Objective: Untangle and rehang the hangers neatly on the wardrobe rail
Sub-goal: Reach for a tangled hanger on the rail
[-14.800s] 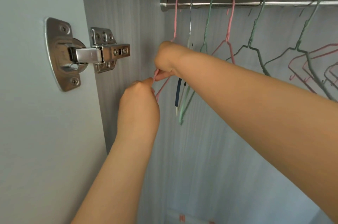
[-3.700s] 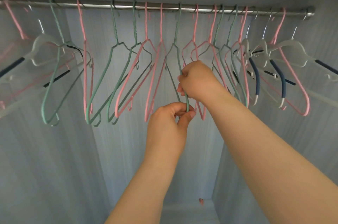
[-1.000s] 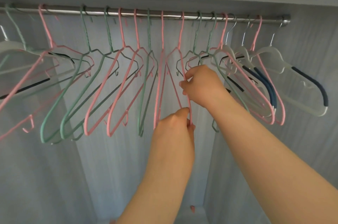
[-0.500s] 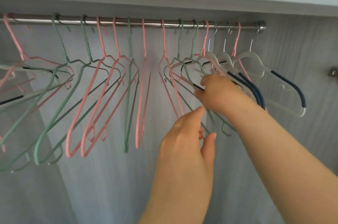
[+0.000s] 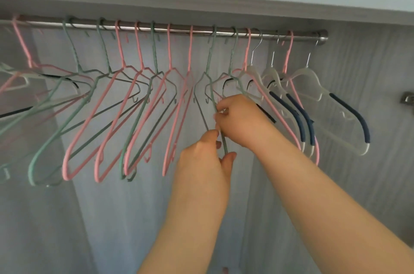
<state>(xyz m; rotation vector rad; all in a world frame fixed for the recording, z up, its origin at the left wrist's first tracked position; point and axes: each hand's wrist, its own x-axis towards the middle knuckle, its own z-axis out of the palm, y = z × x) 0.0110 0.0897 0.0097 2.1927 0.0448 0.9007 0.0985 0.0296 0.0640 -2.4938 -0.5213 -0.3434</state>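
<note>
1. Green hanger [image 5: 209, 65]: thin coated wire, hooked on the wardrobe rail [image 5: 301, 37] right of centre. It hangs between a pink hanger [image 5: 190, 54] on its left and a second green hanger [image 5: 231, 58] just beside it on the right, and its frame is turned nearly edge-on to the camera.
2. Handling, as a judgement: light and springy. It looks stiff enough to keep its shape but likely to bend if forced. The coating looks matte, so probably grippy rather than slick. The small notch-hooks on the shoulders look ready to snag neighbouring wires.
3. Where to hold, also a judgement: a sloping arm or the bottom bar for swinging it free, and the neck just under the hook for lifting it off the rail.
4. Left hand [image 5: 206, 161]: narrow, with thumb and forefinger pinching the lower end of the green hanger's arm.
5. Right hand [image 5: 240, 121]: fingers curled round the same wire higher up. I cannot tell whether a neighbouring wire is caught in that grip too.
6. Further right: white hangers [image 5: 309, 78] with navy grip sleeves, crowded together, and a pink one threaded among them.
7. Further left: pink and green wire hangers hanging slanted, frames overlapping.
</note>
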